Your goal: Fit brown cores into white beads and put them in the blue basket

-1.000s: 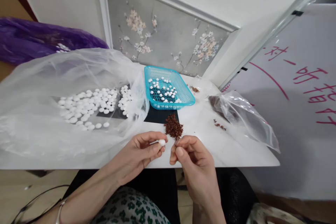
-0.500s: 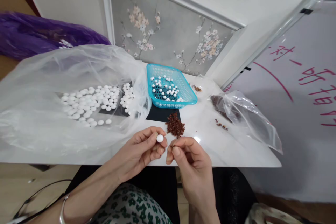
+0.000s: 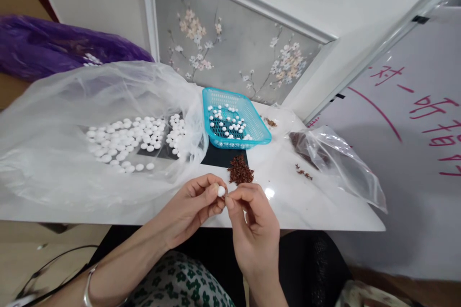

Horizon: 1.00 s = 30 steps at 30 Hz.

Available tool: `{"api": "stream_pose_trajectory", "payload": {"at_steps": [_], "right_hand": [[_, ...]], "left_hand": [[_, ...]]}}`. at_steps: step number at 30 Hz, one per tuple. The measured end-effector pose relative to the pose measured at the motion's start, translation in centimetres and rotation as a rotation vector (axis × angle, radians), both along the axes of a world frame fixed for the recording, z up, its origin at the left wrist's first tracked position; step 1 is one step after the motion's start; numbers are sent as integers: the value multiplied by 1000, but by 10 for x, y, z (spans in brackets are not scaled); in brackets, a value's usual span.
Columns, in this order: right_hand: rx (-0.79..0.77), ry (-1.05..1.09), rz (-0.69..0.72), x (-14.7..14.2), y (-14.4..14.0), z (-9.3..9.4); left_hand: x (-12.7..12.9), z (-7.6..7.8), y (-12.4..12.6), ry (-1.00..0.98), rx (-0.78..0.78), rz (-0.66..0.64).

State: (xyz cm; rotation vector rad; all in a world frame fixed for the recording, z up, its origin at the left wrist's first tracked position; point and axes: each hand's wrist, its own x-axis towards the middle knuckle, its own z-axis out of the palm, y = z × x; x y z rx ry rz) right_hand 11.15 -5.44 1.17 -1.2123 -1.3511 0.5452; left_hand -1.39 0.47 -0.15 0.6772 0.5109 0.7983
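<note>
l hand [image 3: 190, 211] grips white ball [image 3: 221, 191] btwn thumb & fingertips, nr table [image 3: 317, 206] edge. r hand [image 3: 254, 225], at ball's 4 o'clock, has thumb & index closed in pinch, can't tell on what; brown pile [image 3: 240, 170] at 1 o'clock, blue basket [image 3: 261, 129] at 12.

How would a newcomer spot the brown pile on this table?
On the white table, find the turquoise basket of small white balls. Just in front of it, at the near right corner of the black sheet, sits the reddish-brown pile. Unlike the few scattered bits farther right, it is one dense heap.
</note>
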Motion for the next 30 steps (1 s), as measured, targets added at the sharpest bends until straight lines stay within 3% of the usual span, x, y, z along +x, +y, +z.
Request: {"api": "stream_pose_trajectory", "payload": {"at_steps": [20, 23, 26, 30], "right_hand": [[104, -123, -100, -9, 8, -2], [0, -22, -26, -4, 11, -2], [-137, 85, 151, 7, 12, 0], [-191, 5, 260, 18, 13, 4]], "left_hand": [[2, -3, 0, -13, 29, 57], [2, -3, 0, -12, 13, 67], [2, 0, 0, -14, 1, 56], [5, 2, 1, 4, -19, 48]]}}
